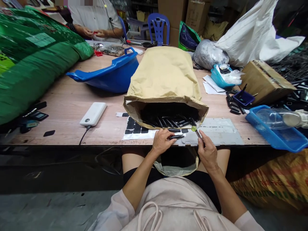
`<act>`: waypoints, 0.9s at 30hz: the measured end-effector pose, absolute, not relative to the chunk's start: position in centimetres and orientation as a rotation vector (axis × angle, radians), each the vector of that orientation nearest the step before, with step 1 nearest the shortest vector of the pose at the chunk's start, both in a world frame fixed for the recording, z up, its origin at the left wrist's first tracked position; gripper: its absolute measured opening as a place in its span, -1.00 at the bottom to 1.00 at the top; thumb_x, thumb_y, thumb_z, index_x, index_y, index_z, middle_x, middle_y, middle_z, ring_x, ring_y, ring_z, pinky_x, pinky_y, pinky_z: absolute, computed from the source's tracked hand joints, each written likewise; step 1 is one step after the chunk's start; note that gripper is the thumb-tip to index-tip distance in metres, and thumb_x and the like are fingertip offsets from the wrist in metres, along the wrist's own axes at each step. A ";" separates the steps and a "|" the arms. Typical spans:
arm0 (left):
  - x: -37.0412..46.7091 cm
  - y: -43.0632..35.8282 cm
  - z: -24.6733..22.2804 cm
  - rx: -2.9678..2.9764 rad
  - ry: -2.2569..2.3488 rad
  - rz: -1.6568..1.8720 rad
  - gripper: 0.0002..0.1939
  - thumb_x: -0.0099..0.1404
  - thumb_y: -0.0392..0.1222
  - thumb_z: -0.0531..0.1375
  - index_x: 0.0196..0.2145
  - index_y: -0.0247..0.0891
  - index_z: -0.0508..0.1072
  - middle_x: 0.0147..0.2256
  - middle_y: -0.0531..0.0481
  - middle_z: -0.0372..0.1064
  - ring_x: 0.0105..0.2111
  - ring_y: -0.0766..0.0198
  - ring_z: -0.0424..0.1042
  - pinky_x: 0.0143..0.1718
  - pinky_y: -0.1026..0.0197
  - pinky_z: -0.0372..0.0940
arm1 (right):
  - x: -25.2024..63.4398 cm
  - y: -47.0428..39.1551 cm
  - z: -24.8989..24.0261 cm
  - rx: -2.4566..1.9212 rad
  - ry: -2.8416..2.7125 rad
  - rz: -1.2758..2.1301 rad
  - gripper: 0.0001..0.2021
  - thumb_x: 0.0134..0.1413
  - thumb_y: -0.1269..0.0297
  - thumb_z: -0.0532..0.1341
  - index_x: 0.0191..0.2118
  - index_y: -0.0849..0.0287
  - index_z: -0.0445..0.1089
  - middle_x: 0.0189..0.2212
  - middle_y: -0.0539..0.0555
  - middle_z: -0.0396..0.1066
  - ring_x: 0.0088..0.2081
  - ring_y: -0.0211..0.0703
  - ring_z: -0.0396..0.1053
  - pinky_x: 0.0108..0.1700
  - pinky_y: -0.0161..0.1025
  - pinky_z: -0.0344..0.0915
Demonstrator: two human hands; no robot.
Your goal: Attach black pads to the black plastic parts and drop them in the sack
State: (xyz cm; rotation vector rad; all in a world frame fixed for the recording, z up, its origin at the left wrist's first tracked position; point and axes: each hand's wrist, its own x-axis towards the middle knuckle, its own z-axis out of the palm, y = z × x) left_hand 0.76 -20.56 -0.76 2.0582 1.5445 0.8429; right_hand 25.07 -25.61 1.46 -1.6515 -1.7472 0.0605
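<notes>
My left hand (pixel 161 141) is at the table's front edge, its fingers closed on a slim black pen-like piece (pixel 177 137). A second piece of that kind (pixel 173 130) lies just beyond its fingertips. My right hand (pixel 207 150) grips a thin dark stick-like tool (pixel 198 133) with a round yellow-green end (pixel 193 128); its exact kind cannot be made out. Right beyond both hands, a tan woven sack (pixel 166 73) lies with its mouth towards me, and many black pen-like pieces (pixel 166 122) fill its opening.
White sheet with black square stickers (pixel 127 136) and grey board (pixel 226 130) lie under the sack's mouth. To the left are a white power bank (pixel 93 114), blue basin (pixel 113 75) and green sack (pixel 36 70); right, a blue tray (pixel 276 138). Across sits another person (pixel 96 19). Below, an open bag (pixel 175 170).
</notes>
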 end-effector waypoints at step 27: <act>1.5 -30.0 -8.6 2.241 1.160 0.604 -0.77 0.47 -0.07 0.19 -0.03 -0.17 0.57 -0.24 -0.05 0.58 -0.29 0.17 0.57 -0.26 0.17 0.41 | 31.5 -19.9 -1.5 -2.066 -1.651 -0.394 -0.68 0.29 0.29 0.13 0.04 0.11 0.56 -0.16 0.18 0.43 -0.17 -0.02 0.22 -0.17 -0.13 0.03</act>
